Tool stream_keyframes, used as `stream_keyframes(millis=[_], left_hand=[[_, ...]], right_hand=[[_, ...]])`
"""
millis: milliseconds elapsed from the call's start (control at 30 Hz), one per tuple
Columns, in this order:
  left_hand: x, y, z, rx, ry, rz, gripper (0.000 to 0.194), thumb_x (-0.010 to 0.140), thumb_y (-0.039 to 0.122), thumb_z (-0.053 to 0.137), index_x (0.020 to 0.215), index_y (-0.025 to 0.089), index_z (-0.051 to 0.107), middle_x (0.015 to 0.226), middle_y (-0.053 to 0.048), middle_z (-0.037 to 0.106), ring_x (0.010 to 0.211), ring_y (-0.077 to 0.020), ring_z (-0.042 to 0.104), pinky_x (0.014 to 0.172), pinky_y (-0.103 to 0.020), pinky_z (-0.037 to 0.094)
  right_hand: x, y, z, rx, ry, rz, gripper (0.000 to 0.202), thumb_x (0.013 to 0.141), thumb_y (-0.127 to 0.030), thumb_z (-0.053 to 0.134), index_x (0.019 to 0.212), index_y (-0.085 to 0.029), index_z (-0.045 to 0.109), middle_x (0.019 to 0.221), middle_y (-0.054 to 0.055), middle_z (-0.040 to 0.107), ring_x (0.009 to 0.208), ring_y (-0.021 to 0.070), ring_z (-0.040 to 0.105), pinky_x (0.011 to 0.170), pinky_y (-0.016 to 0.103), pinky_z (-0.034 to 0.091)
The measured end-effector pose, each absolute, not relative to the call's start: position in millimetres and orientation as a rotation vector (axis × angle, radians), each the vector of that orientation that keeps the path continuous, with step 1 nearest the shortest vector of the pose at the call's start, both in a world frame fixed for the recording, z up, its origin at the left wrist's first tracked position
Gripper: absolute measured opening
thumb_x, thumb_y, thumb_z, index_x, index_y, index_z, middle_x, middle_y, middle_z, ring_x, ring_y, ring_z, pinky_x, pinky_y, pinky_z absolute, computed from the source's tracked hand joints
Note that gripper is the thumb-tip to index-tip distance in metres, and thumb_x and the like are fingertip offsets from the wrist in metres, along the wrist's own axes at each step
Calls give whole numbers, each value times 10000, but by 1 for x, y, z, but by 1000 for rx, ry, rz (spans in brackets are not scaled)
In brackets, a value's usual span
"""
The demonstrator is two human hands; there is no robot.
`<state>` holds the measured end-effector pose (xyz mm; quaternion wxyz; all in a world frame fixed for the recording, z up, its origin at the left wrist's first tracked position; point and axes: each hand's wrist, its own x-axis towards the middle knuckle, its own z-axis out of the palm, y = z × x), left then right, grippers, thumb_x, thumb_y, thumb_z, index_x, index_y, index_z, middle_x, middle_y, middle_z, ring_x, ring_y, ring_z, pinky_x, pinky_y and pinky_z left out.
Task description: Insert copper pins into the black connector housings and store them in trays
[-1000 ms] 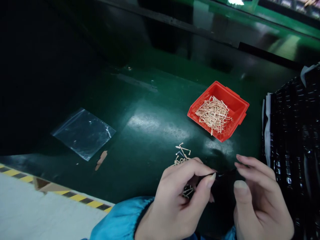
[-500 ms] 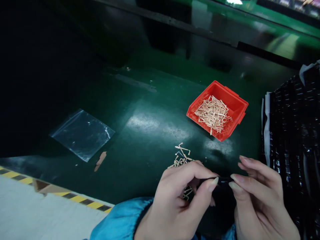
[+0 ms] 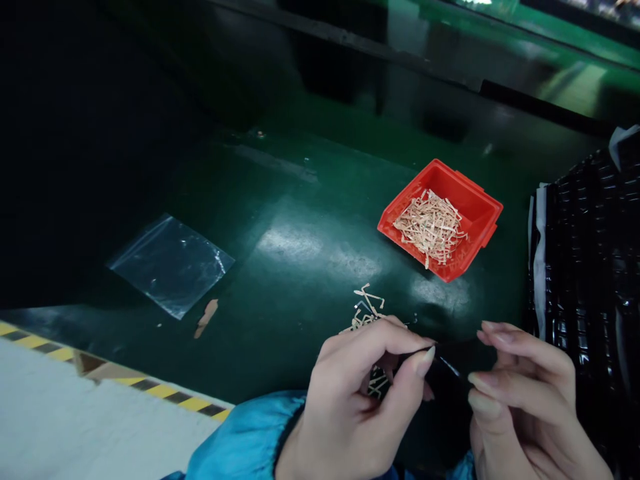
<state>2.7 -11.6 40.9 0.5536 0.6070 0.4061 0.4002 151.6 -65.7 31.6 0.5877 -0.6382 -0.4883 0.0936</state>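
Note:
My left hand [image 3: 367,393] pinches the edge of a dark, glossy black piece [image 3: 447,363] between thumb and forefinger. That piece looks thin and flat, but its outline melts into the black below it. To its right, my right hand [image 3: 527,397] has thumb and forefinger pressed together, the other fingers lifted and loosely bent. Whatever sits in that pinch is too dark to make out. Behind and partly under my left hand lies a loose pile of small, bent, tan strips [image 3: 369,307]. More such strips [image 3: 433,227] fill part of a red bin [image 3: 477,212].
On the green work surface [image 3: 285,307] lie a clear zip bag [image 3: 173,267] and a small tan scrap [image 3: 206,319]. Black wrapped stacks [image 3: 590,267] stand at the right. Yellow-black tape [image 3: 173,395] marks the near left edge.
My right thumb and forefinger have shifted slightly right and down, widening the gap to my left fingertips. My left hand keeps its pinch. The whole view has shifted a little.

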Motion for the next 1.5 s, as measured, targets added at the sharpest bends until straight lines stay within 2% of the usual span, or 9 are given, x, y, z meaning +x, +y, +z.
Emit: stream_keyframes(millis=[100, 200, 300, 500, 833, 1033, 1167, 1333, 1500], left_hand=[[6, -13, 43, 1163, 991, 1000, 127, 1053, 141, 706, 1000, 233, 776, 753, 38, 778, 582, -101, 783, 586, -145, 614], [9, -11, 46, 767, 989, 964, 119, 1038, 252, 791, 927, 212, 808, 703, 22, 808, 577, -115, 800, 517, -111, 596], [7, -5, 48, 547, 880, 849, 168, 1005, 320, 850, 912, 181, 833, 708, -16, 844, 609, -135, 824, 532, -114, 619], [4, 1, 40, 534, 690, 826, 190, 1078, 343, 761, 1055, 187, 868, 789, -37, 876, 682, -130, 846, 609, -131, 658], [9, -6, 42, 585, 792, 865, 319, 1082, 459, 730, 1023, 178, 868, 713, -39, 840, 575, -107, 779, 571, -129, 625], [13, -4, 40, 571, 851, 874, 291, 971, 453, 872, 939, 171, 808, 615, 10, 778, 488, -107, 759, 499, -123, 608], [14, -3, 40, 535, 881, 893, 316, 927, 439, 916, 874, 181, 742, 597, 43, 761, 451, -112, 753, 440, -120, 591], [11, -7, 41, 696, 923, 895, 387, 1028, 493, 794, 812, 173, 767, 614, -9, 806, 512, -102, 765, 526, -118, 616], [8, -14, 39, 961, 996, 935, 415, 1132, 432, 647, 820, 179, 751, 628, -18, 801, 535, -119, 753, 552, -152, 609]], right_hand=[[151, -66, 33, -1565, -1048, 340, 237, 942, -118, 798, 1106, -285, 832, 1200, 19, 790, 1096, 182, 798, 888, 299, 669], [150, -69, 36, -1641, -969, 500, 415, 949, -168, 817, 1339, -303, 768, 1028, -4, 835, 914, 146, 840, 782, 211, 693], [148, -72, 38, -1634, -955, 545, 358, 954, -193, 820, 1291, -308, 785, 872, -44, 825, 771, 129, 838, 740, 184, 695], [149, -73, 35, -1580, -980, 450, 383, 933, -133, 832, 1269, -314, 797, 900, -85, 846, 794, 74, 845, 834, 99, 662], [147, -70, 31, -1545, -1054, 321, 370, 909, -116, 854, 1248, -255, 810, 1002, -59, 883, 816, 90, 860, 826, 98, 683], [145, -70, 28, -1544, -1093, 268, 338, 912, -120, 867, 1222, -245, 816, 1003, -60, 888, 760, 64, 840, 788, 54, 660], [142, -71, 30, -1543, -1064, 221, 293, 925, -166, 876, 1203, -241, 826, 983, -49, 890, 802, 76, 847, 817, 66, 662], [141, -71, 30, -1532, -1058, 215, 319, 909, -146, 884, 1206, -246, 830, 979, -59, 886, 817, 79, 842, 831, 84, 669], [141, -74, 29, -1555, -1056, 201, 280, 900, -177, 902, 1165, -235, 836, 941, -43, 887, 763, 97, 838, 715, 102, 672]])
